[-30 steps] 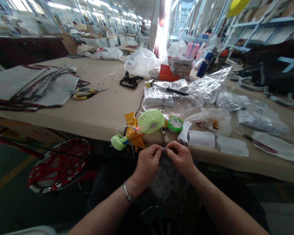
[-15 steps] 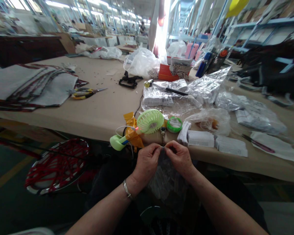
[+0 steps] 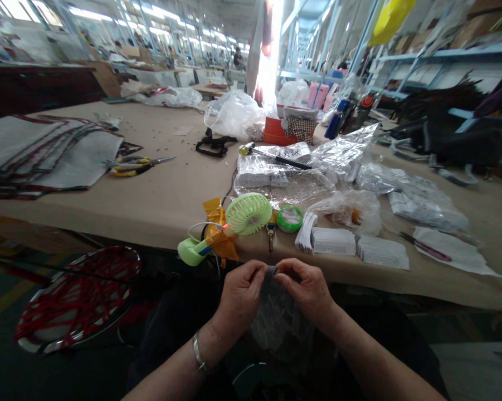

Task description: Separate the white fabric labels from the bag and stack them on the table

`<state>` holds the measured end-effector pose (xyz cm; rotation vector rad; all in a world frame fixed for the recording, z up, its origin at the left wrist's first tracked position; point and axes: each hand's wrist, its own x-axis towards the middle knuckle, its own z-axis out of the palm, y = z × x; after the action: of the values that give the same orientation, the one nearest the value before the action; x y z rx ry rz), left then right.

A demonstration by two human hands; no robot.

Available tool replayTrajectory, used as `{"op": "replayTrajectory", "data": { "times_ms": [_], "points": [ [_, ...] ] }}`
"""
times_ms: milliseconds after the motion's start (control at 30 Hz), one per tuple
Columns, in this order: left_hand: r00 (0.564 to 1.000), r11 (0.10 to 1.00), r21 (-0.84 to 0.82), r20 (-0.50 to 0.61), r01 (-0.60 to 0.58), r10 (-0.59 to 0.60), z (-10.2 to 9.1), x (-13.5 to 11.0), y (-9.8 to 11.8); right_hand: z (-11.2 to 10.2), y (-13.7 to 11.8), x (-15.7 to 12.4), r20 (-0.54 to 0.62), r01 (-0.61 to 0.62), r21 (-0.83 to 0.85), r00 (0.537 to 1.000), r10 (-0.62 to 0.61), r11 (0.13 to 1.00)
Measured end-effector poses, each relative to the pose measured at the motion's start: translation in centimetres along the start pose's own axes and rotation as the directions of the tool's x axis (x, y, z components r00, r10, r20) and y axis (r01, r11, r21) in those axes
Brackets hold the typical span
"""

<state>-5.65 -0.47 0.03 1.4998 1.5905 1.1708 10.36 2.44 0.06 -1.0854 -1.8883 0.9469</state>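
My left hand (image 3: 239,292) and my right hand (image 3: 304,289) meet just below the table edge, each pinching the top edge of a clear plastic bag (image 3: 276,317) that hangs over my lap. The fingertips of both hands nearly touch. A bracelet sits on my left wrist. What is in the bag is too blurred to name. Just beyond my hands on the table stand a small green fan (image 3: 248,213) and a green tape roll (image 3: 290,218).
White label stacks (image 3: 333,241) lie right of the tape roll. Plastic packets (image 3: 276,172), a hammer (image 3: 271,157) and scissors (image 3: 136,165) lie further back. Grey fabric pieces (image 3: 50,159) are stacked at left. A round stool with red cord (image 3: 77,298) stands lower left.
The view has tilted, so my hands sit lower in the picture. Both hands keep the same pinch on the bag's top edge.
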Motion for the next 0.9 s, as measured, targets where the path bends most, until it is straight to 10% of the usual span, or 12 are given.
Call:
{"op": "replayTrajectory", "data": {
  "times_ms": [167, 367, 900],
  "points": [
    [0.991, 0.991, -0.014, 0.027, 0.133, -0.133, 0.1, -0.3, -2.1, -4.1, 1.0, -1.1, -0.138, 0.182, -0.367, 0.959, -0.247, 0.912],
    [0.99, 0.989, 0.087, 0.056, 0.122, -0.127, 0.7, -0.5, -3.5, -5.9, 3.0, 0.2, -0.18, 0.118, -0.706, 0.924, -0.338, 0.698],
    [0.971, 0.983, -0.11, 0.207, 0.146, -0.121, 3.2, -0.6, 0.2, -5.2, 4.1, 0.5, -0.245, 0.186, -0.616, 0.878, -0.411, 0.766]
  ]
}}
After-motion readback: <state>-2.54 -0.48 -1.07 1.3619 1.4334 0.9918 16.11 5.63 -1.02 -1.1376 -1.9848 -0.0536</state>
